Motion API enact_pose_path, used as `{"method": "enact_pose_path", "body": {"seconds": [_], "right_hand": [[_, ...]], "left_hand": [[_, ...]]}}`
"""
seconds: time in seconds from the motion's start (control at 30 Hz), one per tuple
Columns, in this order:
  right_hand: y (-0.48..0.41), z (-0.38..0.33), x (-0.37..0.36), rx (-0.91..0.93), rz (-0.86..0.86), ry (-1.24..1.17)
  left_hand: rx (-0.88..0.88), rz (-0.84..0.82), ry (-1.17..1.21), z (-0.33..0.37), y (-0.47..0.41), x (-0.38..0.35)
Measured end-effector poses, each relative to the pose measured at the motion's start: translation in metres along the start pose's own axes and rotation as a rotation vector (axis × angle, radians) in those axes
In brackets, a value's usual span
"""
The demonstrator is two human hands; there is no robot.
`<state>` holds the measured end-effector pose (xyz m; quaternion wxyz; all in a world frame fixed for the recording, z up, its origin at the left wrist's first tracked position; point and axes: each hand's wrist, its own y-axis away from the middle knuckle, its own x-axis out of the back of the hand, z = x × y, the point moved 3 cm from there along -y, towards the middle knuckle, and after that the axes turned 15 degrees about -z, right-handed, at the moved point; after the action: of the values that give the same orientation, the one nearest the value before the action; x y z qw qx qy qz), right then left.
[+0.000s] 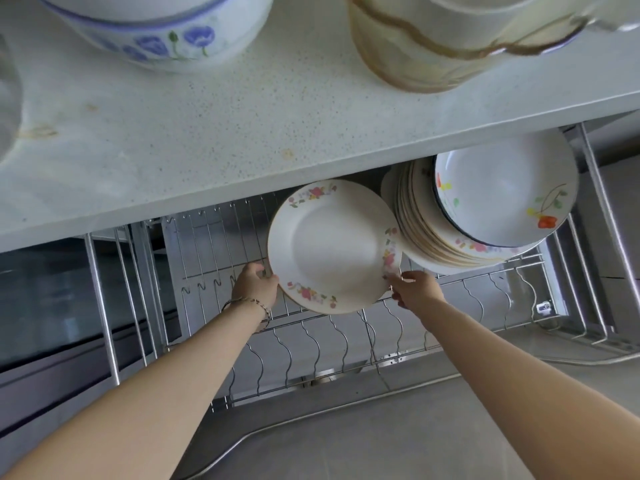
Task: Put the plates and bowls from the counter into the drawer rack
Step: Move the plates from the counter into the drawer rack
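Observation:
A white plate with pink flowers on its rim [332, 244] is held over the wire drawer rack [311, 341], tilted toward me. My left hand [254, 284] grips its lower left edge and my right hand [414, 289] pinches its lower right edge. To the right, a stack of plates [426, 233] leans in the rack with a flowered bowl [502, 188] in front of it. On the counter [242, 133] above stand a white bowl with blue flowers [156, 29] and a stack of cream bowls with brown rims [450, 39].
The rack's left half holds only bare wire dividers [214, 247]. The counter edge overhangs the back of the open drawer. A steel drawer front [346, 445] runs along the bottom, with a grey side rail [602, 209] at the right.

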<state>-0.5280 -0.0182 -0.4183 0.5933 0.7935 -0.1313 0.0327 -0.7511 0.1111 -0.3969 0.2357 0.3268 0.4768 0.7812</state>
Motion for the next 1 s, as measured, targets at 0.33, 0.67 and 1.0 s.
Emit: {"method": "enact_pose_path", "body": {"seconds": [0.33,0.67,1.0], "right_hand": [[0.142,-0.029,0.089,0.039,-0.118,0.614],[0.294,-0.040,0.328,0.279,0.178,0.772],[0.375,-0.028,0.516,0.373,0.251,1.001]], "left_hand": [[-0.191,-0.190,-0.711,0.083,0.141,-0.023],[-0.539,-0.156,-0.830,0.256,0.294,-0.167],[-0.652,0.024,-0.580,0.368,0.419,-0.302]]}}
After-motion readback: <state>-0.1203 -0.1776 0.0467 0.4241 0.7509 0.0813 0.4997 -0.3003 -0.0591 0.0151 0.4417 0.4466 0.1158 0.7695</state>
